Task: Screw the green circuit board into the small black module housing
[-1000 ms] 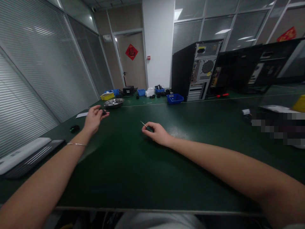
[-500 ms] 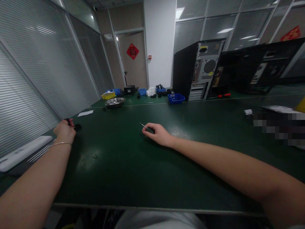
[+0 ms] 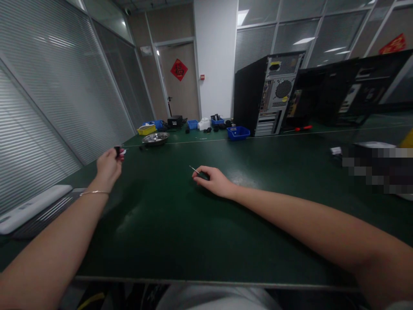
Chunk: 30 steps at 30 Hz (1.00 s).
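My left hand (image 3: 110,162) is raised above the left part of the green table (image 3: 167,232). Its fingers are closed on a small black object (image 3: 117,150), mostly hidden by the hand, so its kind is unclear. A bit of white paper (image 3: 124,151) shows just past those fingertips. Near the middle of the table, my right hand (image 3: 213,180) rests on the surface. It grips a small screwdriver (image 3: 194,169), whose thin metal shaft points up and left while its dark handle lies inside the fingers.
A metal dish (image 3: 155,138), a yellow tray (image 3: 146,129) and a blue bin (image 3: 238,132) stand along the far side. Beyond them is a computer tower (image 3: 267,94). A red-handled screwdriver (image 3: 303,128) lies at right. A white and grey device (image 3: 41,209) sits at left.
My left hand has lifted from the table's left edge and moved right and away from me, carrying the black object. It now covers most of the paper. My right hand has stayed put.
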Motion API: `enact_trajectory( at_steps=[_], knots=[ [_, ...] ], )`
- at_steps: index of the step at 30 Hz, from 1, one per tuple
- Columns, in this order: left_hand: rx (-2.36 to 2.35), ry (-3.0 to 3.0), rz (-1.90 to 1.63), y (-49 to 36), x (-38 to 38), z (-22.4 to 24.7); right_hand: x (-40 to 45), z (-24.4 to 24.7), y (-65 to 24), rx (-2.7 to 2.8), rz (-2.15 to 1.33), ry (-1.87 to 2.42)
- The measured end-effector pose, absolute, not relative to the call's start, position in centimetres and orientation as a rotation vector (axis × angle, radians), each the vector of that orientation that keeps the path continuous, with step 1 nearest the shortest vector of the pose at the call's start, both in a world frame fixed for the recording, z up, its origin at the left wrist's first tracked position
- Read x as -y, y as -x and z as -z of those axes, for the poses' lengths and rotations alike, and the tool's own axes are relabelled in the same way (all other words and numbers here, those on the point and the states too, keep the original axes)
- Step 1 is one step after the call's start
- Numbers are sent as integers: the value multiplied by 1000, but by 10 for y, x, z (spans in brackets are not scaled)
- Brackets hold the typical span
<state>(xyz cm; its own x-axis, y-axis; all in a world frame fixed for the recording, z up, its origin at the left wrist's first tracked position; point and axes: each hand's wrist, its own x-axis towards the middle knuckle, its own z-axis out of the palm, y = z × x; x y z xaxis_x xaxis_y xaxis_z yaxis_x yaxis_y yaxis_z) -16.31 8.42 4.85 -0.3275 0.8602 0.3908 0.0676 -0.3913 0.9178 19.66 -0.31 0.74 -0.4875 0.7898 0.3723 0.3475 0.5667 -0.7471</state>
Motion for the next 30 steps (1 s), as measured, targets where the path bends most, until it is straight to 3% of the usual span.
enact_trajectory(
  at_steps=[2, 7, 12, 30],
  knots=[
    [-1204, -1305, -1719, 128, -83, -38, 2, -6, -198, 2039, -789, 885],
    [-931, -1374, -1166, 43, -50, -18, -7, 2, -206, 1910, -829, 861],
    [-824, -1332, -909, 17, -22, -14, -11, 4, -208, 1899, -911, 847],
    [-788, -1633, -830, 19, -21, -9, -6, 1, -204, 2117, -525, 708]
  ],
)
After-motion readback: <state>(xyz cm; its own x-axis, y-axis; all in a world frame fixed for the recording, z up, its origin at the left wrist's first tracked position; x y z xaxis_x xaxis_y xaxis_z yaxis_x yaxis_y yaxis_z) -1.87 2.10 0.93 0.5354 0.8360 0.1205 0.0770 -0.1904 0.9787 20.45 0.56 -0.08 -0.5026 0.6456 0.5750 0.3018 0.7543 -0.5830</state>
